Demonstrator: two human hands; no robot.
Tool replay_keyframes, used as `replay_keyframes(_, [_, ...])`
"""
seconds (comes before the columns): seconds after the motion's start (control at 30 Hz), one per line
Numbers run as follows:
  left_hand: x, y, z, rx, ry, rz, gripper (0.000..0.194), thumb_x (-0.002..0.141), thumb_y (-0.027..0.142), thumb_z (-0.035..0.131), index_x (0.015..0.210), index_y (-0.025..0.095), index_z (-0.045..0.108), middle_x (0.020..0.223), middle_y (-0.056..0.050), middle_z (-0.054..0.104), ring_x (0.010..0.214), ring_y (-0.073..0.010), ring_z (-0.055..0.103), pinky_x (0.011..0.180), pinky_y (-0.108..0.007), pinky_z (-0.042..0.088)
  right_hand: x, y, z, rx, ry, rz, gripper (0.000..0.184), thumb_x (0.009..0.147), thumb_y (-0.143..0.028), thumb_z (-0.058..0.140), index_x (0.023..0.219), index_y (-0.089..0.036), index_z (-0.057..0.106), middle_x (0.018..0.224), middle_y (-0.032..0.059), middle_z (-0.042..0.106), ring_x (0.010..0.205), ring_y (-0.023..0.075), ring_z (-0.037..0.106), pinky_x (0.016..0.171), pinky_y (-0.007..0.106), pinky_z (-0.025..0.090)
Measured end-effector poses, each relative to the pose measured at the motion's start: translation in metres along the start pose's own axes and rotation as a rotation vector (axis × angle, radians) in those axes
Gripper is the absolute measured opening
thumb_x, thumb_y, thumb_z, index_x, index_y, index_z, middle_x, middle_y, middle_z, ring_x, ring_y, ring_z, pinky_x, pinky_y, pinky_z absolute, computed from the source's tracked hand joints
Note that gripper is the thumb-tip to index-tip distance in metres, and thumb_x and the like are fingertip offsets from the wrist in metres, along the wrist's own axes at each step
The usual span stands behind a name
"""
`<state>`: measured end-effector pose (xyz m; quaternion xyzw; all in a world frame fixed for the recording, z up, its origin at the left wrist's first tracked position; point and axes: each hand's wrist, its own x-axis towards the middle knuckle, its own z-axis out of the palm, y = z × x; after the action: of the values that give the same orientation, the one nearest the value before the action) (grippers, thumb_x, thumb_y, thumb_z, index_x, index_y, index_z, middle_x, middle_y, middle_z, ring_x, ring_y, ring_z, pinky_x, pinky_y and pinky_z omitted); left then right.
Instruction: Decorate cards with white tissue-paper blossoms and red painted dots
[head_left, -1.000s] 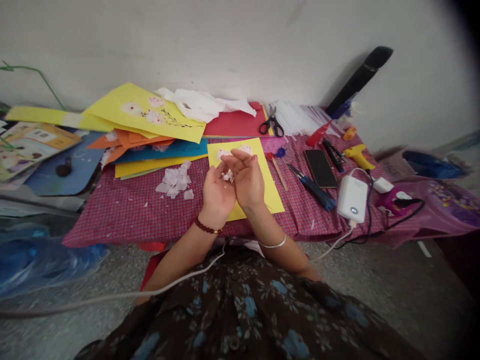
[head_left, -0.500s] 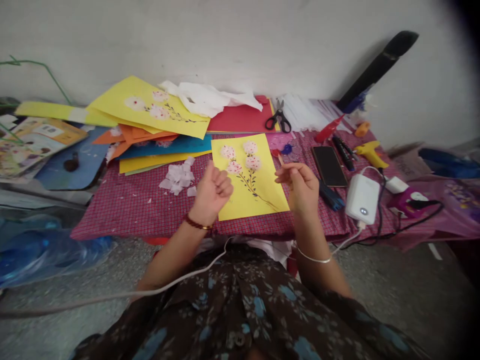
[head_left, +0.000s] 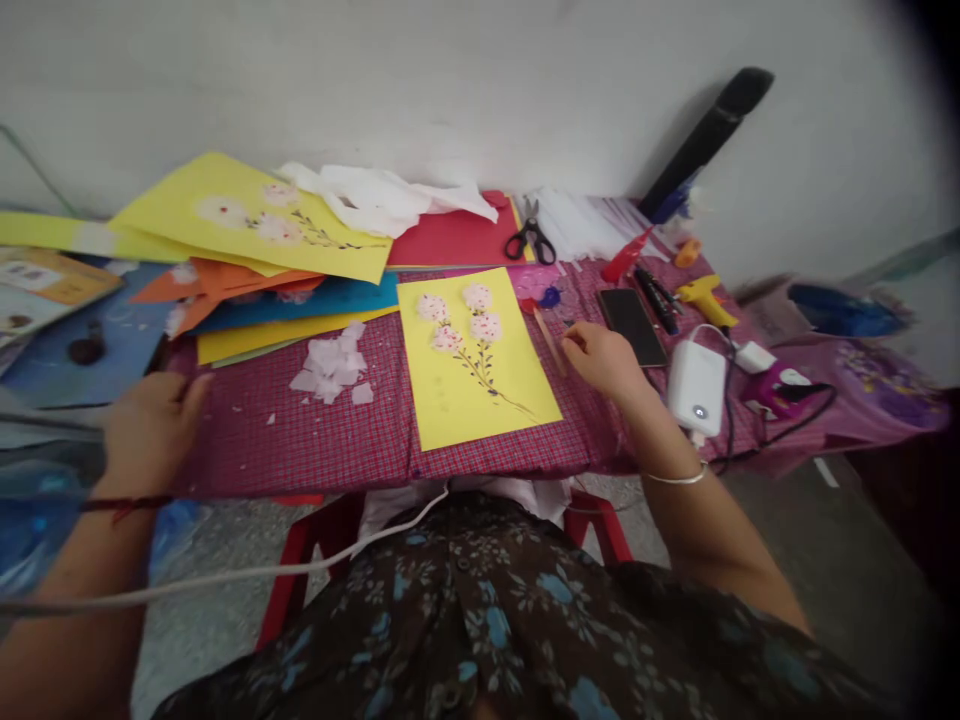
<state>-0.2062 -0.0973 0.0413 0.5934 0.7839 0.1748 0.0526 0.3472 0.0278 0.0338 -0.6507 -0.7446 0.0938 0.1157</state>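
Note:
My left hand (head_left: 154,425) is at the table's left edge, fingers curled and thumb stretched out over the tablecloth's corner. What the fingers close on, if anything, is hidden. My right hand (head_left: 601,360) rests on the cloth right of a yellow sheet (head_left: 442,395), its bent fingers loosely apart with nothing seen in them. Just left of its fingertips lies a thin wooden stick (head_left: 552,345), its tip by red paint (head_left: 529,305) and blue paint (head_left: 550,296). On the sheet are pink-white, red-dotted blossoms (head_left: 478,297) on dark painted stems. White paper scraps (head_left: 330,365) lie left of it.
Behind are a second flower picture (head_left: 277,225), white tissue (head_left: 367,195), red paper (head_left: 457,240) and black scissors (head_left: 531,235). At right are a phone (head_left: 634,327), markers (head_left: 658,300), a yellow glue gun (head_left: 707,298) and a white power bank (head_left: 696,385) with cables.
My left hand has moved from the yellow sheet to the table's left edge. My right hand has laid the stick down and come to rest beside it. The view has shifted slightly right.

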Motion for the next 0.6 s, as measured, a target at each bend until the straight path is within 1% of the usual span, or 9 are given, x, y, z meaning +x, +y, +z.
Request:
replay_keyframes(0.03, [-0.002, 0.002, 0.003, 0.108, 0.060, 0.039, 0.042, 0.095, 0.050, 0.045, 0.067, 0.022, 0.032, 0.066, 0.000, 0.031, 0.062, -0.0210, 0.029, 0.058, -0.027, 0.013, 0.005, -0.003, 0.003, -0.049, -0.026, 0.004, 0.029, 0.091, -0.035, 0.049, 0.098, -0.017, 0.071, 0.095, 0.0121, 0.075, 0.082, 0.0238, 0.067, 0.070, 0.032, 0.042])
replay_keyframes(0.1, [-0.004, 0.005, 0.011, 0.239, 0.072, 0.085, 0.035, 0.094, 0.046, 0.045, 0.068, 0.023, 0.035, 0.069, -0.001, 0.041, 0.073, -0.0236, 0.044, 0.060, -0.028, 0.027, 0.014, -0.007, 0.010, -0.131, -0.070, 0.027, 0.032, 0.091, -0.041, 0.050, 0.098, -0.016, 0.069, 0.096, 0.0138, 0.075, 0.082, 0.0252, 0.067, 0.068, 0.033, 0.041])
replay_keyframes(0.17, [-0.005, 0.003, 0.020, 0.268, 0.096, 0.133, 0.027, 0.092, 0.044, 0.046, 0.073, 0.024, 0.044, 0.076, -0.003, 0.053, 0.086, -0.0258, 0.053, 0.073, -0.032, 0.041, 0.020, -0.009, 0.015, -0.180, -0.108, 0.052, 0.035, 0.091, -0.045, 0.051, 0.100, -0.015, 0.067, 0.098, 0.0153, 0.075, 0.083, 0.0268, 0.068, 0.068, 0.033, 0.041])
replay_keyframes(0.2, [-0.005, 0.000, 0.024, 0.257, 0.111, 0.156, 0.025, 0.092, 0.043, 0.047, 0.076, 0.024, 0.049, 0.082, -0.004, 0.059, 0.092, -0.0264, 0.055, 0.081, -0.035, 0.044, 0.021, -0.009, 0.018, -0.193, -0.123, 0.063, 0.036, 0.090, -0.047, 0.052, 0.100, -0.015, 0.066, 0.098, 0.0158, 0.075, 0.084, 0.0276, 0.068, 0.068, 0.034, 0.041])
replay_keyframes(0.3, [-0.005, -0.014, 0.031, 0.191, 0.148, 0.185, 0.027, 0.092, 0.045, 0.050, 0.088, 0.022, 0.061, 0.104, -0.008, 0.067, 0.104, -0.0270, 0.059, 0.095, -0.041, 0.045, 0.023, -0.007, 0.023, -0.199, -0.146, 0.093, 0.035, 0.089, -0.047, 0.053, 0.099, -0.016, 0.065, 0.097, 0.0159, 0.075, 0.085, 0.0289, 0.069, 0.067, 0.034, 0.041])
replay_keyframes(0.43, [-0.010, -0.022, 0.030, 0.138, 0.219, 0.152, 0.029, 0.089, 0.048, 0.058, 0.099, 0.021, 0.066, 0.132, -0.008, 0.062, 0.120, -0.0308, 0.056, 0.106, -0.050, 0.040, 0.023, -0.003, 0.027, -0.180, -0.133, 0.121, 0.029, 0.089, -0.041, 0.052, 0.095, -0.017, 0.066, 0.093, 0.0146, 0.075, 0.083, 0.0285, 0.069, 0.065, 0.034, 0.040])
replay_keyframes(0.47, [-0.011, -0.018, 0.028, 0.115, 0.248, 0.157, 0.028, 0.088, 0.047, 0.060, 0.101, 0.022, 0.066, 0.134, -0.007, 0.061, 0.122, -0.0314, 0.055, 0.107, -0.051, 0.039, 0.023, -0.002, 0.028, -0.169, -0.129, 0.129, 0.028, 0.089, -0.040, 0.053, 0.094, -0.016, 0.067, 0.091, 0.0145, 0.075, 0.082, 0.0282, 0.069, 0.065, 0.034, 0.040])
replay_keyframes(0.53, [-0.013, -0.001, 0.023, 0.037, 0.284, 0.188, 0.024, 0.089, 0.043, 0.060, 0.103, 0.025, 0.065, 0.127, -0.004, 0.065, 0.121, -0.0302, 0.057, 0.107, -0.051, 0.040, 0.024, 0.001, 0.028, -0.138, -0.123, 0.138, 0.028, 0.088, -0.038, 0.053, 0.094, -0.016, 0.068, 0.089, 0.0144, 0.075, 0.080, 0.0275, 0.069, 0.064, 0.033, 0.041])
replay_keyframes(0.6, [-0.009, 0.028, 0.018, -0.073, 0.216, 0.229, 0.019, 0.091, 0.041, 0.057, 0.101, 0.027, 0.065, 0.111, -0.001, 0.071, 0.111, -0.0272, 0.063, 0.101, -0.046, 0.045, 0.024, 0.003, 0.029, -0.111, -0.110, 0.144, 0.028, 0.088, -0.038, 0.052, 0.094, -0.016, 0.069, 0.089, 0.0147, 0.075, 0.080, 0.0273, 0.070, 0.065, 0.033, 0.042])
